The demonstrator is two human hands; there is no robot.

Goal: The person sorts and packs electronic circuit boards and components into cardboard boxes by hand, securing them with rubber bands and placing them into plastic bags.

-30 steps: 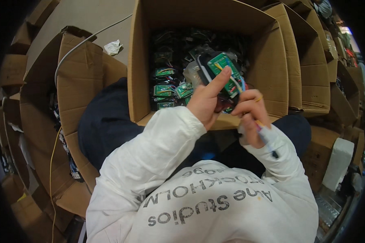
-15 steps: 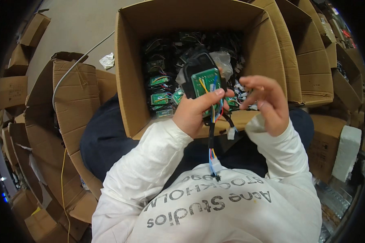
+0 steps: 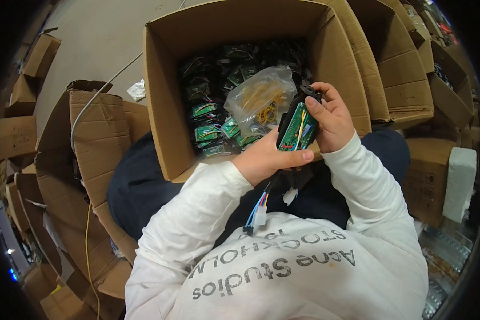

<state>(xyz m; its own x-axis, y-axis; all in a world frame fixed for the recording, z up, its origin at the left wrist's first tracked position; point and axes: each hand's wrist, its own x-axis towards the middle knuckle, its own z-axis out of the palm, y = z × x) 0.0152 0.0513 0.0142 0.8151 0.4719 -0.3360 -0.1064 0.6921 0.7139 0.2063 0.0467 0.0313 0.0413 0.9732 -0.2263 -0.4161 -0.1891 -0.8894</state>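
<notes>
Both hands hold one black-cased module with a green circuit board (image 3: 295, 132), tilted over the front edge of the cardboard box. My left hand (image 3: 269, 156) grips its lower left end, the thumb lying across the bottom of the board. At the upper right, my right hand (image 3: 329, 116) is closed around the case, thumb on top. Coloured wires ending in white connectors (image 3: 260, 215) hang from the module in front of my shirt. Behind it, a clear plastic bag (image 3: 261, 96) of yellow rubber bands rests on the heap of similar modules (image 3: 205, 133).
The open cardboard box (image 3: 164, 106) stands between my legs. More cardboard boxes (image 3: 405, 80) line the right side, and opened cartons (image 3: 98, 133) stand at left. A white foam block (image 3: 460, 184) is at far right. A grey cable (image 3: 106, 82) curves over the left carton.
My right hand has come in and closed on the module's upper end. The module has moved right and turned clockwise, uncovering the plastic bag of rubber bands.
</notes>
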